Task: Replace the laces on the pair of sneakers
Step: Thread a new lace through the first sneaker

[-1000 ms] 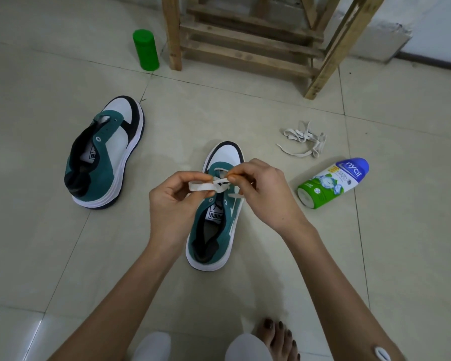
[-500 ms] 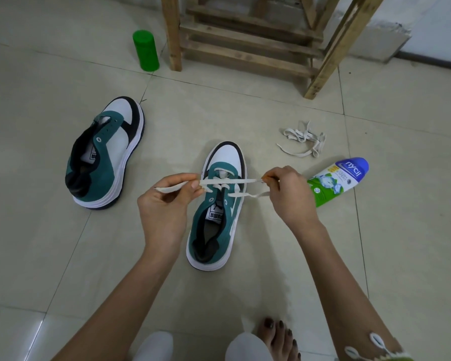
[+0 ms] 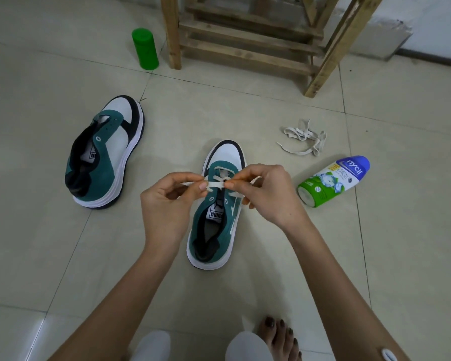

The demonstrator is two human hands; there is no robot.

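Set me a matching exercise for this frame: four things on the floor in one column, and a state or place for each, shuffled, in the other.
1. green canister
2. powder bottle
3. sneaker on the left
4. sneaker in the middle

A. lying on its side
B. lace partly threaded, pinched by left hand and right hand
C. upright beside the wooden leg
D. eyelets bare, nothing threaded

Pairs: 1-C, 2-A, 3-D, 4-B
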